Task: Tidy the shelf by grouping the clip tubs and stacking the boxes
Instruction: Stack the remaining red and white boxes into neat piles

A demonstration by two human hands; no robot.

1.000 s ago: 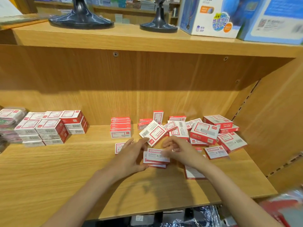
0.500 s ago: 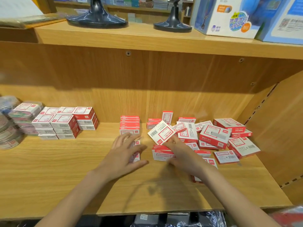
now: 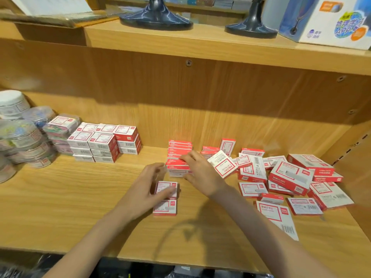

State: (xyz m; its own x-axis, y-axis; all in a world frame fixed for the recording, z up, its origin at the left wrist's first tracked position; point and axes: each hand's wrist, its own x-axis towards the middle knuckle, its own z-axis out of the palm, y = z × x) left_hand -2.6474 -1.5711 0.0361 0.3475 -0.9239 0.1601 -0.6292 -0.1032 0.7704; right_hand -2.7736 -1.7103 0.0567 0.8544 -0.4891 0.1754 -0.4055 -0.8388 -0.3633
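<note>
Far left of the wooden shelf (image 3: pixel 70 207): round clip tubs (image 3: pixel 22 141) clustered together, some stacked, partly cut by the frame edge. Just right of them, touching, a clear-wrapped pack (image 3: pixel 61 129) with a red-and-white label, then a neat block of red-and-white boxes (image 3: pixel 104 143), several rows wide and three layers high, against the back area of the shelf.

Centre front: two small boxes (image 3: pixel 165 198) lying flat, one behind the other, touching. Left hand (image 3: pixel 148 189) rests on the rear one, thumb laid across its top, fingers loosely spread and fairly straight, not clamped round it.

Behind that, a tidy stack of red boxes (image 3: pixel 178 153) near the back wall. Right hand (image 3: pixel 200 171) reaches to a short stack (image 3: pixel 177 169) in front of it, fingers curled over the top box's edge and thumb at the lower front, gripping it. A white-faced box (image 3: pixel 222 165) leans tilted just beside the right hand's knuckles.

Right side: loose heap of boxes (image 3: pixel 289 175), mixed sizes, tilted and overlapping, one standing upright (image 3: pixel 227 146) at the back. A larger flat box (image 3: pixel 277 219) lies nearest the front edge, barcode toward the camera.

Upper shelf: two dark stand bases (image 3: pixel 155 19), a blue-and-white carton (image 3: pixel 329 19) at right.
</note>
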